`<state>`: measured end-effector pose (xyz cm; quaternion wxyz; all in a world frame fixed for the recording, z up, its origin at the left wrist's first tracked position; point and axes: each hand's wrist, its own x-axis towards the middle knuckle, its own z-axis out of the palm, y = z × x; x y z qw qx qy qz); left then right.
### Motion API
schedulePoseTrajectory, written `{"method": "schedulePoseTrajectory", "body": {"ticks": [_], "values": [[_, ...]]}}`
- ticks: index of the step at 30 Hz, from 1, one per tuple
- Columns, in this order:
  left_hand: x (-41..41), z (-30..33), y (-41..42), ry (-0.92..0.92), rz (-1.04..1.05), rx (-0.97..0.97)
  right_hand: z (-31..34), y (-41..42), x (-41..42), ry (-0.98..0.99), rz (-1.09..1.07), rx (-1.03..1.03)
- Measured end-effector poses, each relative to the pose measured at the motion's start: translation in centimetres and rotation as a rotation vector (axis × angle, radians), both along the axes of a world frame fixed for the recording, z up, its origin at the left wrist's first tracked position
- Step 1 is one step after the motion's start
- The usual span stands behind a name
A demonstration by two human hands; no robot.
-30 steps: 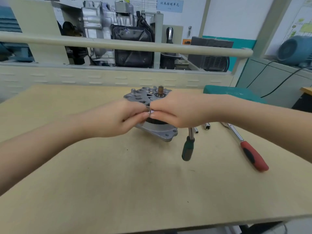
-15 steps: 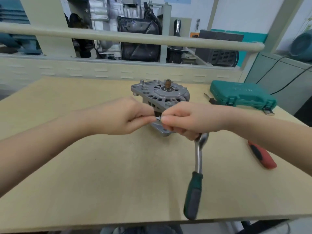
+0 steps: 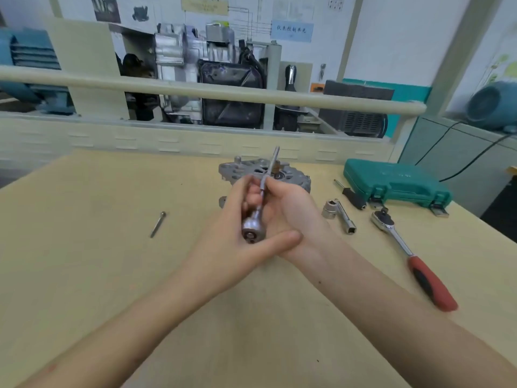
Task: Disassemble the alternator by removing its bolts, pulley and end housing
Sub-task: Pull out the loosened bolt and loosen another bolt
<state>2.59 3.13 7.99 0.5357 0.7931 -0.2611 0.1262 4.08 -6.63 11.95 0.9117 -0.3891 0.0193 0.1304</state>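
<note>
- Head view: the table (image 3: 84, 275) carries everything, and both hands meet over its middle, just in front of the alternator (image 3: 293, 179).
- The alternator sits directly behind the fingers, partly hidden by them; its end housing looks to be in place on the body, and no pulley shows on the shaft stub, so I judge the pulley is probably off and the housing is left to do.
- The green tool case (image 3: 397, 184) lies closed, well to the right of the fingers.
- The red-handled ratchet (image 3: 405, 247) lies idle to the right of the right hand, apart from it.
- The left hand (image 3: 232, 247) has its fingers curled round the head end of a small ratchet (image 3: 253, 229), thumb stretched out beneath it.
- The right hand (image 3: 288, 208) has its fingers closed on the long bolt (image 3: 270, 169) that stands up from the ratchet's socket, pointing away past the fingertips; I judge it is a through bolt drawn from the alternator and being pulled free of the tool.
- Two loose sockets (image 3: 340, 212) lie just right of the right wrist.
- One loose bolt (image 3: 158, 224) lies on the table well to the left of the left fingers, so at least one bolt is out; how many remain I cannot tell.
</note>
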Motion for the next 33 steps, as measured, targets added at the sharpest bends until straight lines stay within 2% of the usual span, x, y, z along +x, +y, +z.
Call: {"method": "schedulePoseTrajectory", "body": {"ticks": [2, 4, 5, 6, 7, 8, 9, 10, 11, 13, 15, 18, 20, 22, 24, 30, 33], "values": [[0.8, 0.2, 0.5, 0.002, 0.013, -0.105, 0.3, 0.1, -0.2, -0.043, 0.030, 0.001], [1.4, 0.7, 1.4, 0.079, -0.019, -0.220, 0.7, -1.0, -0.3, -0.151, 0.100, -0.182], [1.7, 0.7, 2.0, 0.152, -0.064, -0.303, 1.0, -1.7, -0.4, -0.233, 0.098, -0.398], [2.1, 0.8, 2.5, 0.241, -0.135, -0.400, 1.1, -2.6, -0.5, -0.338, 0.046, -0.703], [2.4, 0.8, 3.0, 0.322, -0.216, -0.486, 1.1, -3.5, -0.4, -0.459, -0.081, -1.048], [2.6, 0.9, 3.4, 0.390, -0.286, -0.543, 1.0, -4.3, -0.3, -0.622, -0.300, -1.350], [2.9, 0.8, 3.7, 0.442, -0.345, -0.570, 1.2, -4.9, -0.2, -0.829, -0.521, -1.579], [3.0, 0.8, 4.0, 0.480, -0.394, -0.586, 1.4, -5.3, 0.1, -1.025, -0.640, -1.769], [3.1, 0.8, 4.2, 0.499, -0.433, -0.598, 1.6, -5.5, 0.5, -1.170, -0.621, -1.945], [3.5, 0.8, 4.3, 0.516, -0.510, -0.626, 2.3, -5.3, 1.2, -1.282, -0.295, -2.190], [3.7, 0.8, 4.4, 0.500, -0.532, -0.638, 2.8, -4.9, 1.4, -1.218, 0.017, -2.207], [4.5, 0.9, 4.7, 0.481, -0.471, -0.617, 3.2, -4.9, 1.5, -1.118, 0.202, -2.044], [4.7, 1.5, 5.2, 0.461, -0.386, -0.427, 3.1, -5.3, 1.5, -1.110, 0.248, -2.055], [4.6, 2.3, 5.4, 0.326, -0.273, -0.047, 3.1, -5.7, 1.6, -1.099, 0.255, -2.090], [4.2, 3.2, 5.2, 0.186, -0.172, 0.220, 3.0, -5.8, 1.5, -1.082, 0.256, -2.083], [3.1, 4.3, 4.6, -0.189, -0.010, 0.547, 3.3, -6.1, 1.2, -1.054, 0.280, -2.032], [2.8, 4.0, 4.2, -0.348, 0.028, 0.638, 3.5, -6.4, 1.0, -1.071, 0.284, -2.045]]}}
